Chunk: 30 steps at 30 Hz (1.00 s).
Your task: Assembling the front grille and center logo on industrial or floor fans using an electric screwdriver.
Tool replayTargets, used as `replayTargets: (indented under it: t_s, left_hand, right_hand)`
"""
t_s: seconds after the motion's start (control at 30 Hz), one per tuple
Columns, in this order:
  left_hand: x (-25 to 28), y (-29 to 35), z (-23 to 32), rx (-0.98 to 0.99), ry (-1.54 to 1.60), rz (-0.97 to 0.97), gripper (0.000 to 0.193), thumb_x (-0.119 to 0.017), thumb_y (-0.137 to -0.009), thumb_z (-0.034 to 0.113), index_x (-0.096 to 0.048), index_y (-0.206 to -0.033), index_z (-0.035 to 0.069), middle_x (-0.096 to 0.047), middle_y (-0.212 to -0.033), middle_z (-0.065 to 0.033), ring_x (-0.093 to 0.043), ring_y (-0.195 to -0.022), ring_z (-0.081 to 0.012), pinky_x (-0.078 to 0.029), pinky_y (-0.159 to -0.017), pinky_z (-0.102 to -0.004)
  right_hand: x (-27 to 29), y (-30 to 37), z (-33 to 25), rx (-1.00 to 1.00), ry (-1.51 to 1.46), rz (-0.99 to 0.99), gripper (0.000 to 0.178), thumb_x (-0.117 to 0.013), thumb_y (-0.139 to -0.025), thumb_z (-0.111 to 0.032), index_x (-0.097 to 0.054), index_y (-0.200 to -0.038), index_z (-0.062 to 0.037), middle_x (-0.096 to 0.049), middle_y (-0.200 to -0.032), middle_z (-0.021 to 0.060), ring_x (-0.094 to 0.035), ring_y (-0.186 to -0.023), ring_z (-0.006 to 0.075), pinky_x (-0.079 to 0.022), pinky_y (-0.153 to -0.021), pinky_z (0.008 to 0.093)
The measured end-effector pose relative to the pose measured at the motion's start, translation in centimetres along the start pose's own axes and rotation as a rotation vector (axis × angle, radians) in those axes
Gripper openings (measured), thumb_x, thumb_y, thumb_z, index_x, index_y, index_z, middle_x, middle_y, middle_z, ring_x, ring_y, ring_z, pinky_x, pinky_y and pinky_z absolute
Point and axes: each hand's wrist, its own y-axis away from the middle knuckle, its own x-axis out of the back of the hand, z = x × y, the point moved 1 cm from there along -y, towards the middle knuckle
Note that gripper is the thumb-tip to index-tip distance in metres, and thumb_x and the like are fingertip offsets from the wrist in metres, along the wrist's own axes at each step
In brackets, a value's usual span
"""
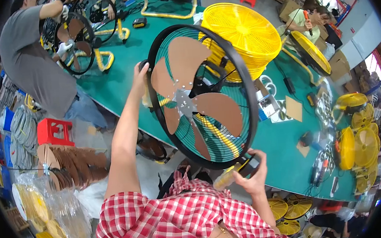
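A large drum fan with a black round rim, brown blades and a silver hub tilts in front of me over the green table. My left hand is closed at the rim's left side, by a black knob. At the lower right of the rim my right hand is curled round a dark fitting, next to the end of a yellow tube. Its exact hold is partly hidden. Behind the blades runs a yellow striped tube, with dark wire rings around it.
Yellow fan grilles stand stacked behind the fan. Small parts and cardboard pieces lie on the green table. A person in grey handles another fan at left; one at right holds an orange tool. Brown blades and a red stool are left.
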Motion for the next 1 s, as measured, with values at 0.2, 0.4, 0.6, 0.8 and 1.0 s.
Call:
replayTargets:
  t_s: [0.2,0.4,0.6,0.8,1.0]
  left_hand:
    - [-1.1,-3.4,3.1,0.073,0.119,-0.126,0.056,-0.051,-0.088,0.037,-0.033,-0.133,0.010,-0.043,-0.128,-0.0081,-0.041,-0.117,-0.0186,-0.031,-0.100,-0.0338]
    - [-3.7,3.2,4.0,-0.177,-0.139,-0.143,0.039,-0.058,-0.087,0.023,-0.050,-0.119,0.001,-0.056,-0.107,-0.0051,-0.052,-0.099,-0.0136,-0.041,-0.088,-0.0276]
    - [9.1,24.9,-8.3,0.152,-0.241,0.509,0.023,-0.057,-0.087,0.016,-0.057,-0.106,0.002,-0.060,-0.099,-0.0075,-0.055,-0.093,-0.0136,-0.045,-0.081,-0.0274]
    - [17.6,36.8,-26.3,0.717,-0.347,0.984,0.032,-0.061,-0.082,0.028,-0.057,-0.101,0.002,-0.061,-0.091,-0.0081,-0.057,-0.078,-0.0221,-0.046,-0.071,-0.0322]
    - [18.8,34.2,-27.4,0.823,-0.401,1.011,0.052,-0.066,-0.076,0.030,-0.050,-0.113,-0.003,-0.057,-0.108,-0.0196,-0.054,-0.103,-0.0325,-0.042,-0.088,-0.0381]
  right_hand:
    - [-6.7,-1.6,1.6,0.163,0.061,0.088,0.072,-0.081,-0.059,-0.010,-0.033,-0.112,0.0003,-0.039,-0.127,0.0236,-0.049,-0.109,0.0243,-0.043,-0.090,0.0346]
    - [-11.8,-9.6,6.3,0.166,-0.108,0.252,0.074,-0.076,-0.066,-0.006,-0.031,-0.125,0.0030,-0.040,-0.124,0.0165,-0.046,-0.108,0.0225,-0.042,-0.090,0.0335]
    - [-14.6,-19.9,10.0,0.224,-0.075,0.264,0.065,-0.075,-0.071,-0.012,-0.035,-0.117,0.0075,-0.047,-0.116,0.0184,-0.053,-0.096,0.0200,-0.046,-0.084,0.0320]
    - [-12.1,-29.4,11.0,0.327,0.064,0.330,0.063,-0.079,-0.068,-0.022,-0.040,-0.108,0.0076,-0.053,-0.102,0.0177,-0.056,-0.085,0.0205,-0.049,-0.076,0.0308]
    - [-11.4,-33.0,6.2,0.254,0.038,0.222,0.043,-0.077,-0.070,-0.017,-0.049,-0.096,0.0036,-0.057,-0.093,0.0116,-0.058,-0.078,0.0164,-0.052,-0.067,0.0290]
